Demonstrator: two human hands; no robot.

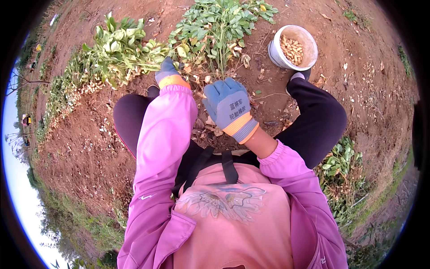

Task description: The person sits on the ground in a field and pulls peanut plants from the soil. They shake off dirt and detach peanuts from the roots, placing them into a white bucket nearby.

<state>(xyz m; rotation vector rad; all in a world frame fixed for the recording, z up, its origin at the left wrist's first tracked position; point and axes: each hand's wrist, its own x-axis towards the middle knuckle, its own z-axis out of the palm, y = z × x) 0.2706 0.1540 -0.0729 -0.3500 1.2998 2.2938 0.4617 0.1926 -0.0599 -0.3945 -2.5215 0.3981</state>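
Note:
My left hand [169, 73], in a blue-grey rubber-coated work glove with an orange cuff, is closed around the stems of a leafy peanut plant [117, 47]. The plant's leaves spread out to the left. Nearer to me, my right hand [228, 102] wears a matching glove that bears writing. Its fingers curl downward, and the back of the glove hides what is in the palm. A small pale bit shows by its thumb side. Just beyond the right hand, another bunch of peanut plants [220, 37] lies on the soil, its stems towards me.
A white plastic bucket [274, 55] partly filled with peanuts [291, 49] stands by my right foot. My bent legs flank the work area. A row of pulled plants [63, 90] runs along the left; more plants [341, 164] lie behind my right knee. Dry leaves litter the soil.

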